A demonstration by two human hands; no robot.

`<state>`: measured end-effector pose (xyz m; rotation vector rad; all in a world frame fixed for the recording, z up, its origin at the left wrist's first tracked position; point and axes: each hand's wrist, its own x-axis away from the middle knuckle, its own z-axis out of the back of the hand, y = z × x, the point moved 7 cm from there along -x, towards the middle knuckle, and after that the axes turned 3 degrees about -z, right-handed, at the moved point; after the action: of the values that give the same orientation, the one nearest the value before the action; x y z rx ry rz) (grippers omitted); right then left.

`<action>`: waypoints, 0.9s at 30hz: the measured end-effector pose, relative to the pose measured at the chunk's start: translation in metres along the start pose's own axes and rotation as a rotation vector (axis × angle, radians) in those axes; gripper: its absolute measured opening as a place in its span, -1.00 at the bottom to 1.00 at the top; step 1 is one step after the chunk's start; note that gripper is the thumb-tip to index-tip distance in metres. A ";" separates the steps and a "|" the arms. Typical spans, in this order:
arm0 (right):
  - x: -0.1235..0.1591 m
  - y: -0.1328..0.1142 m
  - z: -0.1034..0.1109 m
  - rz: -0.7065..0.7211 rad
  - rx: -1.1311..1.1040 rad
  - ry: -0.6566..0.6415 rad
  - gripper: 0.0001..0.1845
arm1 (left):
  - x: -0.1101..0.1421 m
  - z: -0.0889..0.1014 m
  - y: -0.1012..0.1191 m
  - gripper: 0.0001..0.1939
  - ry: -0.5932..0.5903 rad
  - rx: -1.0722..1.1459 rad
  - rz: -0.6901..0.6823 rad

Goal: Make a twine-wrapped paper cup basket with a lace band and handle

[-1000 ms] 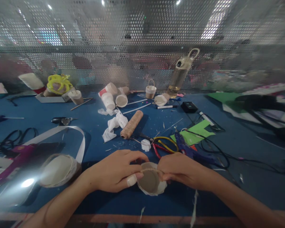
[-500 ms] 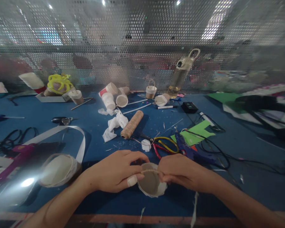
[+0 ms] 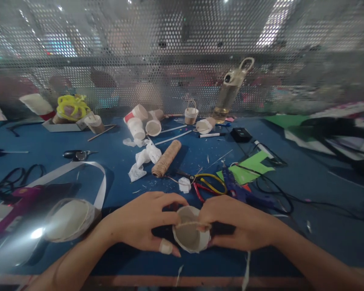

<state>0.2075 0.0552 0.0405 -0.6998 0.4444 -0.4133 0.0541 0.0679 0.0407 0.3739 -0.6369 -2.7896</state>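
- Your cup (image 3: pixel 191 239) stands mid-width on the worktop (image 3: pixel 309 169), close to its near edge, mouth up, with a cord (image 3: pixel 189 223) across its opening.
- Your left hand (image 3: pixel 148 222) is loosely open: the fingers reach the far-left rim, while the bandaged thumb spreads clear of the cup. It seems to grip nothing firmly.
- Your right hand (image 3: pixel 230 222) is half curled at the right rim, by the cord's end. Whether it pinches cord or cup, you cannot tell from here.
- With that left thumb off, a sideways pull on the cord could tip the cup or spring an end loose.
- Pressing too hard may buckle the thin rim.
- The glue gun (image 3: pixel 230 182) and scissors (image 3: pixel 191 177) lie just beyond your right hand; a careless reach could bump them.
- Your left forearm runs close beside a second cup (image 3: pixel 69 220); swinging the elbow outward could knock it.
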 end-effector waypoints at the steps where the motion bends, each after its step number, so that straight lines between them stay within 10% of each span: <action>1: 0.000 0.000 0.000 0.000 0.003 -0.006 -0.83 | 0.000 -0.001 0.000 -0.69 -0.009 -0.011 0.001; 27: -0.003 0.005 0.000 -0.018 -0.038 -0.018 -0.92 | 0.002 -0.001 -0.002 -0.76 0.028 0.092 0.022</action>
<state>0.2061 0.0607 0.0378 -0.7447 0.4300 -0.4160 0.0517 0.0691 0.0387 0.4212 -0.7593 -2.7355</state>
